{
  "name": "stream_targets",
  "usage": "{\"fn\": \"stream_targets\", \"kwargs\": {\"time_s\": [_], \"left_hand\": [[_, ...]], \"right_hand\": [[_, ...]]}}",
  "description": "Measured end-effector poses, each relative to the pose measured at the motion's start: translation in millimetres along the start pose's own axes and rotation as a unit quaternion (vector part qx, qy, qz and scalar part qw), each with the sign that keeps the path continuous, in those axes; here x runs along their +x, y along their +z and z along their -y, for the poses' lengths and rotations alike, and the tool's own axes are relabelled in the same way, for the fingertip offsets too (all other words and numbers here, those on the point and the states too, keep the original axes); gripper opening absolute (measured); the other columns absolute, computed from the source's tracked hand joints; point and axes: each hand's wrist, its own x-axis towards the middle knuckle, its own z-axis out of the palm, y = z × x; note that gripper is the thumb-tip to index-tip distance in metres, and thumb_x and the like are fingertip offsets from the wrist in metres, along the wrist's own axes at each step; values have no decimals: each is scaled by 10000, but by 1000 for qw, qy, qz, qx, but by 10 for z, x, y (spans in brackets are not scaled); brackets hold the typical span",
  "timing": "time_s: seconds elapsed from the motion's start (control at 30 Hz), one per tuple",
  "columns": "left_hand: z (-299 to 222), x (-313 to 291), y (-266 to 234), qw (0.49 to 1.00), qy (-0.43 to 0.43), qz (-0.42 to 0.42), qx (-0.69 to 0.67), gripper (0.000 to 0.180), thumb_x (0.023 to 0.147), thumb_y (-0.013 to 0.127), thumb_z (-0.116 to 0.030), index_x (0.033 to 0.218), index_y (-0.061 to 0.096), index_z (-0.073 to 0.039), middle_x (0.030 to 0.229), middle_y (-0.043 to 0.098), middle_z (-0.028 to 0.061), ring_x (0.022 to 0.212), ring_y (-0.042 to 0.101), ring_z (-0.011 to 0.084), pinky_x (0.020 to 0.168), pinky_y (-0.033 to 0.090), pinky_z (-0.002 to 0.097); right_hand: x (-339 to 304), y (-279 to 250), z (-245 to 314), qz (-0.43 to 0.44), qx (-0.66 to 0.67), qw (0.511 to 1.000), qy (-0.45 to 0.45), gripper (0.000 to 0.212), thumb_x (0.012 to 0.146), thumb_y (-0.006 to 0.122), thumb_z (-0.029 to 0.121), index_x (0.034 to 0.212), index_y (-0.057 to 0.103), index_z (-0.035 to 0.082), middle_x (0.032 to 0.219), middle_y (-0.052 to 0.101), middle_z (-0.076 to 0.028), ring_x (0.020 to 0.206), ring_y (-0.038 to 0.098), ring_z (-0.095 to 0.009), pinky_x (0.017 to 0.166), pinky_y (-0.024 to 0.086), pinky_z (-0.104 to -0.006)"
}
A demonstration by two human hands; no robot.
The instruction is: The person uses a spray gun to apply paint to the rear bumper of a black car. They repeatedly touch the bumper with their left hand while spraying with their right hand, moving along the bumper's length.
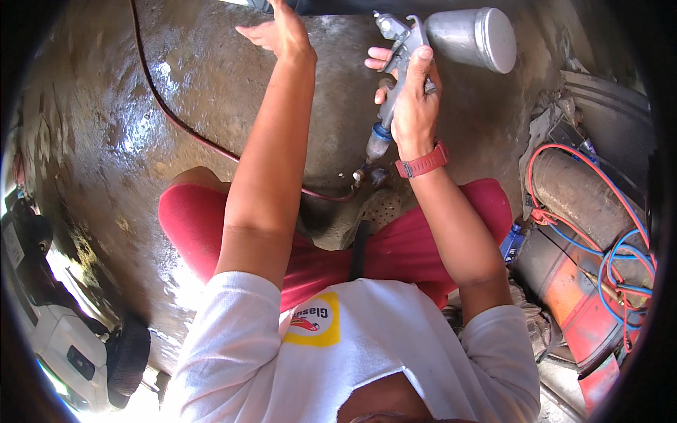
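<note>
The right hand (412, 106) is closed around the grip of a metal spray gun (398, 67), fingers wrapped over the handle and the thumb lying up along its back. The gun is held up in front of the person, above the wet concrete floor (127, 127), and its round metal cup (474, 37) sticks out to the right of the gun body, tilted on its side with the lid facing right. A blue fitting (381, 134) sits at the bottom of the handle, and from just below it a thin red hose (176, 116) runs left across the floor and curves up toward the top edge. A red wristband (422, 163) circles the right wrist.

The left hand (278, 32) is open, fingers spread and reaching forward toward the dark edge at the top; whether it touches anything there cannot be told. It holds nothing.

The person crouches in red shorts (395, 247) and a white shirt (367, 345), knees apart, with a worn sandal (377, 208) showing between them under the gun. To the right, close by the right knee, stand a rusty cylinder (578, 197) and an orange tank (564, 282) tangled with blue and red cables (620, 261). At the lower left sits a white machine (63, 338) with a black wheel (128, 356).
</note>
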Motion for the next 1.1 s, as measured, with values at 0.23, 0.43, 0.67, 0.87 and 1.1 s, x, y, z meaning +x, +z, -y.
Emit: {"fn": "stream_targets", "kwargs": {"time_s": [0.23,0.43,0.67,0.87,1.1], "left_hand": [[363,60,103,988,-129,61,53,1513,711,730,-864,1723,-98,-102,1801,12,191,1636,229,414,1276,251,675],[831,-219,73,931,-316,171,70,1551,720,507,-1061,1717,-198,-105,1828,-36,172,1661,140,443,1271,257,698],[885,-608,478,910,-292,279,91,1650,661,540,-1082,1696,-199,-30,1810,44,225,1653,163,437,1294,187,680],[701,-616,602,912,-267,295,99,1623,673,557,-1067,1702,-41,36,1753,196,283,1620,252,430,1280,241,644],[661,-168,252,909,-291,295,52,1740,600,576,-1094,1643,-343,-47,1816,-29,232,1664,90,451,1308,81,682]], "right_hand": [[-26,-141,-43,37,24,999,24,707,1143,361,637,1468,551,38,1161,773,-207,1009,759,-237,552,532,-277],[80,-333,-59,-63,30,996,50,699,1137,379,645,1406,574,30,1136,770,-204,996,763,-232,534,521,-278],[31,-415,-37,-60,34,997,46,691,1150,354,626,1432,566,32,1144,769,-204,990,761,-235,549,525,-281],[31,-361,-29,-5,52,998,41,701,1147,352,633,1458,560,41,1139,772,-194,992,757,-228,551,520,-276],[369,-516,80,-79,76,994,29,688,1140,360,646,1419,585,59,1136,777,-204,951,768,-234,522,503,-287]]}}
